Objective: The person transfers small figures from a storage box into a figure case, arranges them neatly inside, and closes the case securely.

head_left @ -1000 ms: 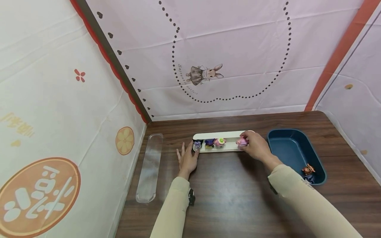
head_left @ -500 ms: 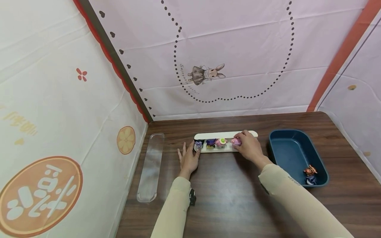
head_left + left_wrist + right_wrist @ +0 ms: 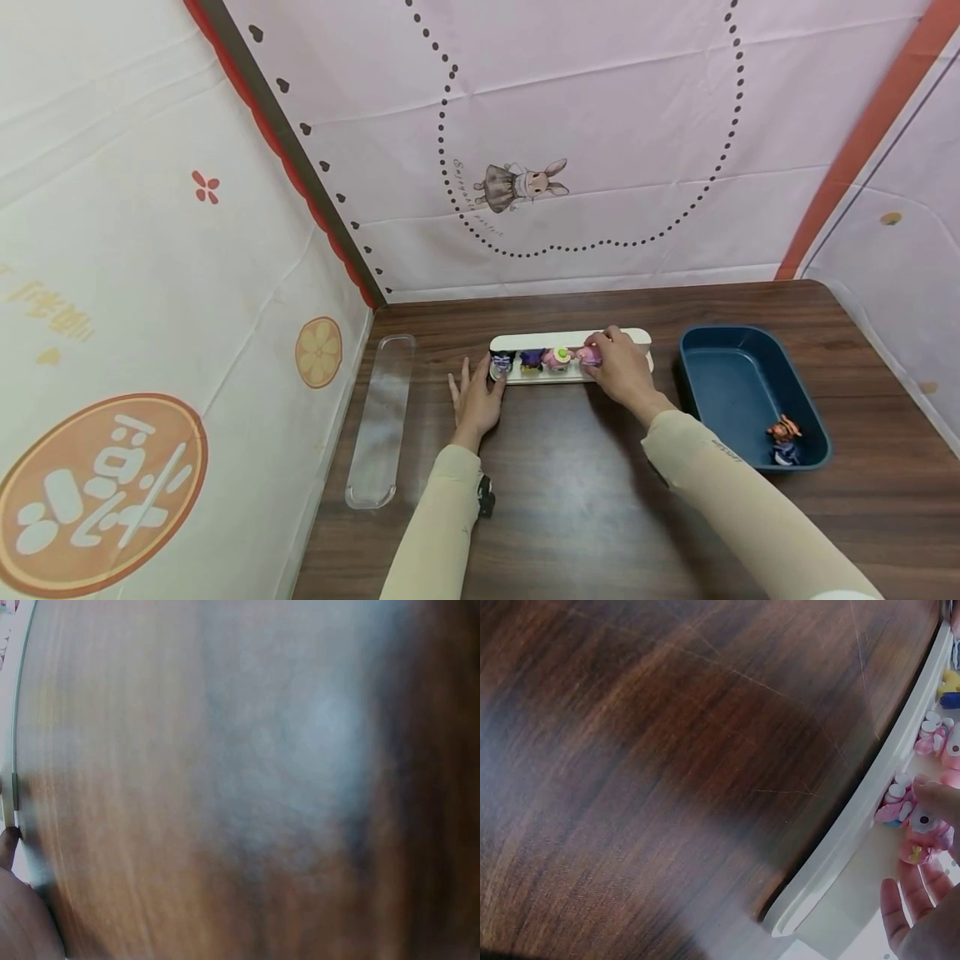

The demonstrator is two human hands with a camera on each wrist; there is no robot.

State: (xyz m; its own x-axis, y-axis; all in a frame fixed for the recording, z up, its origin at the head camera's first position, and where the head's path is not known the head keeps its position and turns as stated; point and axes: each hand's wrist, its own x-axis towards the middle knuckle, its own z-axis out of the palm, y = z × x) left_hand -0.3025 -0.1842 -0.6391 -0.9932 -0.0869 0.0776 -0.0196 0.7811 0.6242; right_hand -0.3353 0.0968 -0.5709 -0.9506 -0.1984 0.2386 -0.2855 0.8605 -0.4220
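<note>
In the head view, a long white display tray (image 3: 525, 342) lies at the middle of the table with a row of small figurines in it. My right hand (image 3: 624, 367) pinches a pink figurine (image 3: 587, 356), which stands in the tray close beside another pink figurine (image 3: 557, 358) with a yellow-green top. Further left in the row are a purple figurine (image 3: 532, 359) and a dark one (image 3: 501, 362). My left hand (image 3: 477, 406) rests against the tray's left end, fingers spread. The right wrist view shows the thumb and fingers around the pink figurine (image 3: 928, 825).
A dark blue bin (image 3: 727, 392) stands on the right, holding an orange figurine (image 3: 784, 429) and a blue one (image 3: 785, 453). A clear plastic cover (image 3: 382, 421) lies on the left of the brown table (image 3: 570, 500). Printed cloth walls (image 3: 600, 167) enclose the back and sides.
My right hand has slid left along the tray with the pink figurine, bringing it close to the other pink figurine. The left hand has stayed at the tray's left end.
</note>
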